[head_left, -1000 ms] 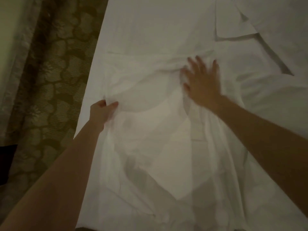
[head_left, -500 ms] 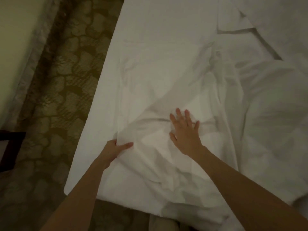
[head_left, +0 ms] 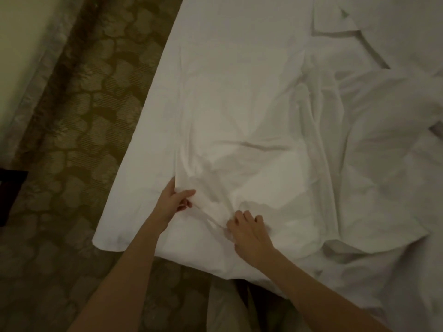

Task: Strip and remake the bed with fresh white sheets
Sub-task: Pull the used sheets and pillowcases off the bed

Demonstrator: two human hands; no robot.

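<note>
A white sheet (head_left: 251, 111) lies spread and wrinkled over the bed (head_left: 134, 192), filling the middle and right of the head view. My left hand (head_left: 173, 203) pinches a fold of the sheet near the bed's near left corner, thumb on top. My right hand (head_left: 247, 227) sits just to the right, its fingers curled into the bunched fabric. A taut ridge of cloth runs between the two hands. More crumpled white bedding (head_left: 388, 144) is heaped on the right.
Patterned brown carpet (head_left: 79, 121) runs along the bed's left side, with a pale wall (head_left: 21, 51) beyond it. A dark piece of furniture (head_left: 9, 195) juts in at the left edge. A folded white piece (head_left: 335, 17) lies at the top right.
My right hand has slid back from the middle of the sheet toward me and its flat fingers have curled into the fabric beside my left hand. The view has pulled back toward the bed's corner.
</note>
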